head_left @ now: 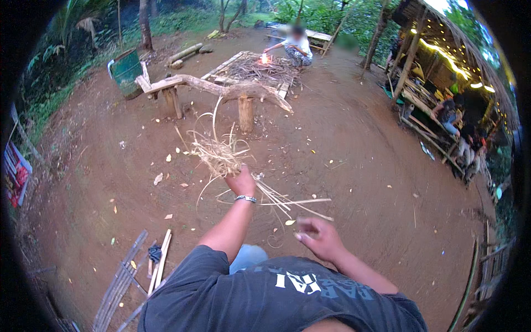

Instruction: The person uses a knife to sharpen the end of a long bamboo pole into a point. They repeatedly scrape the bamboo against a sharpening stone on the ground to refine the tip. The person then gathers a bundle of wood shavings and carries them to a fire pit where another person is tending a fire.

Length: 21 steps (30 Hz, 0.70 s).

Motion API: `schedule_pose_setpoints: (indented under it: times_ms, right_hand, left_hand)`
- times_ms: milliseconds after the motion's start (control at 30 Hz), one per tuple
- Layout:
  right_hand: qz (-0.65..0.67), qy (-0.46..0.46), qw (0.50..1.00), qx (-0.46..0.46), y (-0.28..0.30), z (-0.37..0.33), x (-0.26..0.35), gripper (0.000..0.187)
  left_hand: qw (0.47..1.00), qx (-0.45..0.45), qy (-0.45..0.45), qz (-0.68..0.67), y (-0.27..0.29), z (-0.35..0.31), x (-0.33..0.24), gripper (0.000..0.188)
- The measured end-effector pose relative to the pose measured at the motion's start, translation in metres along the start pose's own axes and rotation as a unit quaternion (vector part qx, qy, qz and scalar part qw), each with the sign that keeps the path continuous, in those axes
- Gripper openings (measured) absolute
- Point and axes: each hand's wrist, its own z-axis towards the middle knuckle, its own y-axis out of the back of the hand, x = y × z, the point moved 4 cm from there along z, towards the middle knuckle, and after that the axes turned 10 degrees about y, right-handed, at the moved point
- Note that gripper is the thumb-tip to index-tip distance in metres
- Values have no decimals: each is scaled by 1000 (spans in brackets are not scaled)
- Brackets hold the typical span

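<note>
Out in front of me, my left hand is closed around a tangled bundle of dry, pale plant strips. Looped strips fan out beyond the fist, and one long strip rises toward the log bench. Straighter ends of the bundle trail to the right, above the ground. My right hand is near my body, apart from the bundle, just below those trailing ends. Its fingers are loosely curled with the thumb apart, and nothing shows between them.
A rough log bench on stump legs stands ahead, with a green drum at left. Beyond it, a person crouches by a small fire on a stick pile. People sit at a lit thatched shelter. Split bamboo lies near left.
</note>
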Motion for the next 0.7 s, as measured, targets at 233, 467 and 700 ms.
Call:
schedule_pose_setpoints:
  times_ms: [233,467,700]
  right_hand:
    - [-102,102,990,-11,97,271,-98,112]
    - [149,10,989,-12,218,480,-212,119]
    - [133,25,988,-75,383,632,-254,93]
  left_hand:
    - [967,236,82,41,-200,-19,65,28]
    - [907,408,-25,105,-451,50,100,32]
    - [794,593,-29,130,-685,107,112,44]
